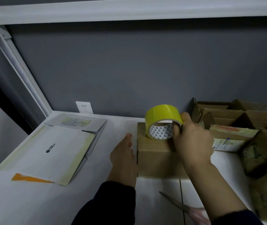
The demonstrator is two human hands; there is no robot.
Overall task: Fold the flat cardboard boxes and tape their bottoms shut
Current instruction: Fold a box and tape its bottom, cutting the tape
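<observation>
Scissors (175,201) with pinkish handles sit closest to the lens on the white table (32,202), partly under the right forearm. Only 1 view here, the head cam. Left hand (123,153) is open and flat, fingers straight, pressed against the left side of the brown box (155,158) standing mid-table. Right hand (192,140) grips the yellow tape roll (162,118), fingers hooked into the core, thumb over the outside. The roll is standing on edge on top of the box. 2 flat white cardboard sheets (51,153) lie off to the left, and folded brown boxes (243,114) crowd the right side.
</observation>
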